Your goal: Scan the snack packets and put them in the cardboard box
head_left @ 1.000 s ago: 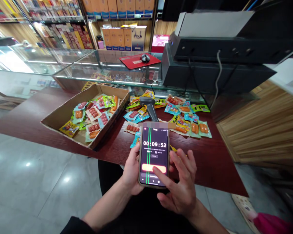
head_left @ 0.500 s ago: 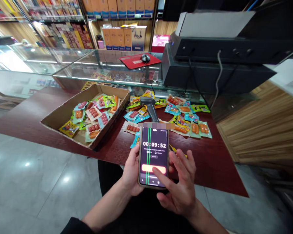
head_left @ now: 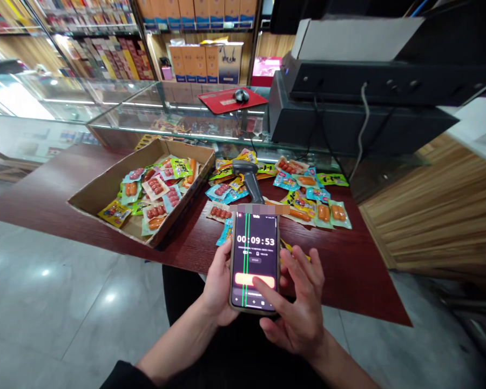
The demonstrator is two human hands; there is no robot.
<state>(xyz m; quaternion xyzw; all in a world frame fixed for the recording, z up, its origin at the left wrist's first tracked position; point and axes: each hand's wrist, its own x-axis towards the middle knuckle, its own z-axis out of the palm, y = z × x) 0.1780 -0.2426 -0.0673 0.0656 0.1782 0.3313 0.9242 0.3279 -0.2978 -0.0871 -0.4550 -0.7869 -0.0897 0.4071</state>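
Note:
My left hand (head_left: 218, 289) is wrapped round a smartphone (head_left: 254, 262) held upright in front of me. Its lit screen shows a timer at 00:09:53, an orange button and two green vertical lines. My right hand (head_left: 297, 302) holds nothing; its fingers are apart, and the index fingertip lies on the orange button. Behind the phone a dark barcode scanner (head_left: 249, 181) rests among small sausage packets (head_left: 299, 200) on the red-brown table (head_left: 360, 270). To the left stands a shallow cardboard box (head_left: 85, 202) with more sausage packets (head_left: 156, 189) inside.
A glass display counter (head_left: 133, 111) runs behind the table, bearing a red mouse pad (head_left: 214, 102) with a computer mouse (head_left: 241, 95). Dark till equipment (head_left: 328, 119) with hanging cables stands at the back right. Stocked shelves (head_left: 194, 32) line the far wall.
The timer on the phone has gone from 00:09:52 to 00:09:53. Both hands and the packets keep their places.

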